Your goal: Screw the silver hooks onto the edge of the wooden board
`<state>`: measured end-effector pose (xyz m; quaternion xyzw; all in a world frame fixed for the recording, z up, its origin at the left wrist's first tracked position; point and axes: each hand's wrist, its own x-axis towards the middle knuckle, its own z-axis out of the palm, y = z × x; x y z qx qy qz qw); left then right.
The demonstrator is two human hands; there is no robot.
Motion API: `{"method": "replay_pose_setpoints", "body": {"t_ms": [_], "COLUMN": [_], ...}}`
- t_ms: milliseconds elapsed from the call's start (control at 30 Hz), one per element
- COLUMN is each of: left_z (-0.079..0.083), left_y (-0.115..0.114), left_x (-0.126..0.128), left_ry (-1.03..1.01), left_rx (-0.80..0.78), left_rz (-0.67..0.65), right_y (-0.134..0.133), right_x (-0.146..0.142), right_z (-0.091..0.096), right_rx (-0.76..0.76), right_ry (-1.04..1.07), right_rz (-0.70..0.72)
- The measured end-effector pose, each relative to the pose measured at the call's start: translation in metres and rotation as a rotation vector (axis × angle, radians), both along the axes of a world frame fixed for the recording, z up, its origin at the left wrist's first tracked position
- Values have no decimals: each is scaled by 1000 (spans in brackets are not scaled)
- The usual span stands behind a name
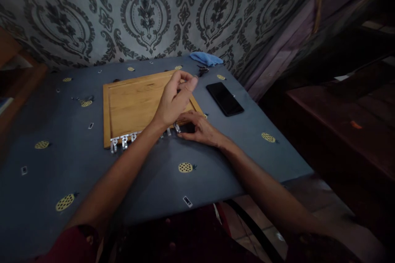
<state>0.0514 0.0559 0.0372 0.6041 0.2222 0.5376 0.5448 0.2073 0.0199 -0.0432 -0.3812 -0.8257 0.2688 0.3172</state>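
A framed wooden board lies flat on the table, with a row of small shiny metal hooks along its near edge. My right hand is at the board's near right corner, thumb and fingers closed around the last metal hook. Above the board's right side, my left hand is raised with its fingers curled and the fingertips drawn together near the thumb. Whatever it may be pinching is too small or hidden to make out. My left forearm covers the middle of the hook row.
The table has a grey-blue cloth with pineapple prints. A black phone lies right of the board. Behind it are a small dark object and a blue cloth. A patterned curtain hangs along the table's far side.
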Motion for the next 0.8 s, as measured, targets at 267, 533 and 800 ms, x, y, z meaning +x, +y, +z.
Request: {"method": "replay_pose_setpoints", "body": {"t_ms": [267,533,800], "left_z": [-3,1,3], "left_y": [-3,2,-4], "left_x": [2,3,-2], "left_ry": [-68,2,67], "left_rx": [31,3,27], "left_rz": [-49,-317,-319], "right_y": [0,0,-1], "right_x": [2,1,1], "right_z": [-3,-2,-4], "right_rx": [-12,-11,-26], "right_ry": [7,-14,8], "right_rz": [6,-9,-15]}}
